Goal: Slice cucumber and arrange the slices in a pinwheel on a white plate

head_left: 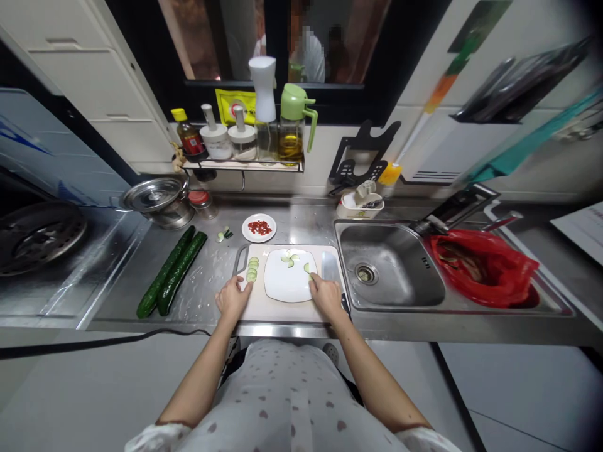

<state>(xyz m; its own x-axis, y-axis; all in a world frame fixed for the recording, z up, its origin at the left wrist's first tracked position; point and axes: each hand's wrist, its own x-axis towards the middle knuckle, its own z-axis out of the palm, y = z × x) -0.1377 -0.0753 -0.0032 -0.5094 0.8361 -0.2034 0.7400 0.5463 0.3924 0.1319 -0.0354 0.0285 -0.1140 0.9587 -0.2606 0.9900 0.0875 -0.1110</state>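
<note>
A white plate [288, 285] lies on a pale cutting board [257, 307] in front of me. Several thin cucumber slices [289, 258] rest near the plate's far side. My right hand [326, 295] is at the plate's right edge, fingertips pinched on a cucumber slice [307, 269]. On the board's left side, more cucumber slices [252, 269] lie overlapped in a row. My left hand [232, 297] is beside the near end of that row, thumb and forefinger apart, holding nothing I can see. A knife [330, 267] lies along the board's right side, its handle partly behind my right forearm.
Two whole cucumbers [174, 273] lie left of the board. Behind it are a small plate of chopped red pieces [259, 228] and small cucumber scraps [225, 234]. A sink [393, 270] with a red plastic bag [485, 267] is at right. Bottles stand on a rack [245, 166].
</note>
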